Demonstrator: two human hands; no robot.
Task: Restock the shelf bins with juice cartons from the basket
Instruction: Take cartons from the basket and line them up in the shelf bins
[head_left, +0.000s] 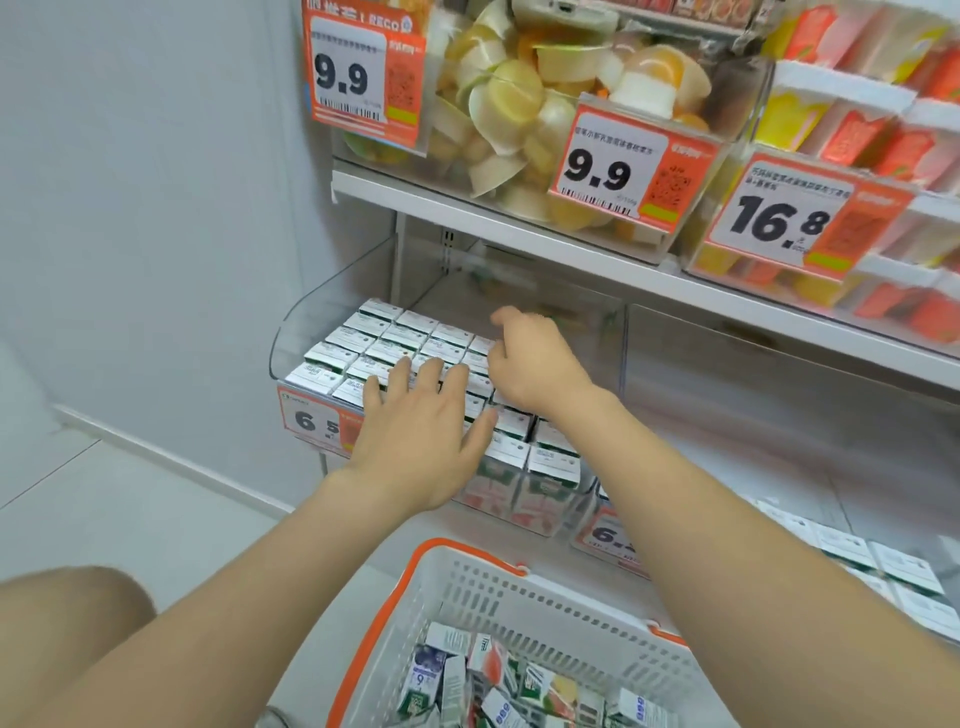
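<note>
A clear shelf bin (306, 322) on the lower shelf holds several juice cartons (384, 332) standing upright in tight rows, white tops up. My left hand (421, 421) lies flat over the front rows, fingers straight and spread, touching the carton tops. My right hand (524, 358) reaches deeper into the bin, fingers bent down onto the cartons at the right; whether it holds one is hidden. Below, a white basket (519, 597) with orange rim holds several loose cartons (493, 686) lying jumbled.
A price tag reading 6.5 (311, 418) hangs on the bin's front. The upper shelf (519, 234) carries bins of fruit jelly cups (519, 93) with 9.9 and 16.8 tags. Another carton bin (883, 566) is at lower right. A grey wall (156, 208) stands left. My knee (67, 618) is lower left.
</note>
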